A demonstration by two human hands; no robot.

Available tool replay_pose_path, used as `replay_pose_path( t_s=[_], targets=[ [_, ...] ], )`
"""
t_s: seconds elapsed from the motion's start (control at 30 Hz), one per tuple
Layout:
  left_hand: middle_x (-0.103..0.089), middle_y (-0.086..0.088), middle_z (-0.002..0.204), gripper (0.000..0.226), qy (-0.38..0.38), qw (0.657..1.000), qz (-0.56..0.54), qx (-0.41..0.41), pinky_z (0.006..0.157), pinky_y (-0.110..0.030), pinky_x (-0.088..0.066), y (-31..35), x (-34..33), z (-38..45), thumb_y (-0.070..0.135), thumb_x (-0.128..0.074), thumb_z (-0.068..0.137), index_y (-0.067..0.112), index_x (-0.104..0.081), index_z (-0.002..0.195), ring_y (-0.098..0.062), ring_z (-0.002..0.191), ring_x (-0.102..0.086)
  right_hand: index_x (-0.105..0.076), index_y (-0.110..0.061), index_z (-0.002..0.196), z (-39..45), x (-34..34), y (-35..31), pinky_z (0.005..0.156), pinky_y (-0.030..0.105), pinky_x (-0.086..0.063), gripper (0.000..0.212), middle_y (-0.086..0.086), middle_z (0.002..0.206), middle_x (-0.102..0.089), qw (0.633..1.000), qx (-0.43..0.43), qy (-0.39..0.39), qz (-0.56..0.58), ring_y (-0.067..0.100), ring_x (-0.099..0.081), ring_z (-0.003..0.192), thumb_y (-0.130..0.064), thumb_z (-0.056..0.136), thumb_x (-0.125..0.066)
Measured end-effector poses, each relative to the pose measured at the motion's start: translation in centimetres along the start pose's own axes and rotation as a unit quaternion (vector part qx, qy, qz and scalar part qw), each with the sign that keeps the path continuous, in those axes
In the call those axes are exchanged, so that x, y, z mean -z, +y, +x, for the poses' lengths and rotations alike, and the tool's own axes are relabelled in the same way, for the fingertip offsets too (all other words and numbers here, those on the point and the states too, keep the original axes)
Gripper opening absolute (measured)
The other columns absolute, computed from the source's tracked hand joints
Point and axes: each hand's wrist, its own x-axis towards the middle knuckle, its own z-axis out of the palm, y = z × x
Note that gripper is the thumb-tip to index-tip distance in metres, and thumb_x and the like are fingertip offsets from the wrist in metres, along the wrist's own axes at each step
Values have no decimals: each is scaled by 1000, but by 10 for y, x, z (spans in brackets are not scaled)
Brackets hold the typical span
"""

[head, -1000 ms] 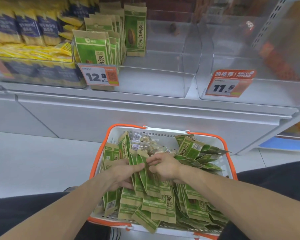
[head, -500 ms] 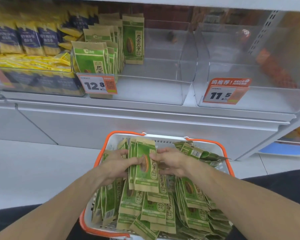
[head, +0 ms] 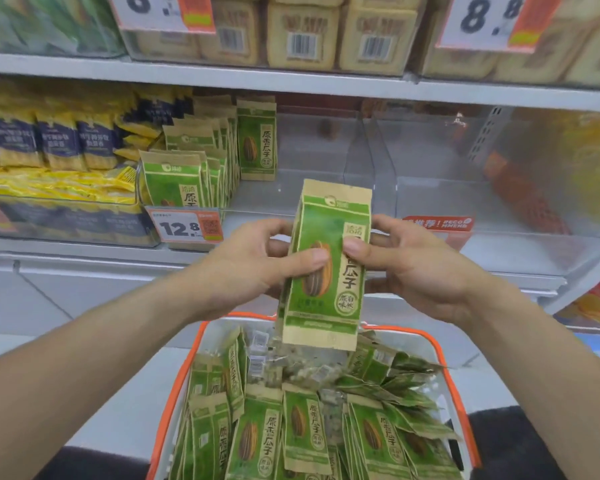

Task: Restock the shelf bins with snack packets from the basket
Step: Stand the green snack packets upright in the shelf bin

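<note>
Both hands hold up a small stack of green and tan paper snack packets (head: 324,268) above the white plastic basket with the orange rim (head: 440,351). The left hand (head: 246,268) pinches the stack with its thumb on the front, and the right hand (head: 413,268) does the same (its other fingers (head: 383,225) curl behind). More green packets fill the basket. The clear plastic shelf bin (head: 291,188) stands just behind, with a few packets at its left.

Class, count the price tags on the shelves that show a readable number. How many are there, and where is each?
3. The 12.8 tag hangs on the green packets' bin; the 8.8 tag is upper right; a tag starting with 6 is upper left, cut off. Others may be hidden.
</note>
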Motion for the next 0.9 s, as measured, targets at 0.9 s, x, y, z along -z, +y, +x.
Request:
replay_pose_path(
  t_s=[0.9],
  targets=[
    [-37,-15,151,58,314,775,522,-168,112,-57,-26,-34,108,20,31,-63,82,13,-52,136,-36,146,-23,-45,-28,120,140,-37,-28,95,36,-50,53,-10,116,-65,856,315,132,-389,9,-62,108,-16,81,-80]
  ],
)
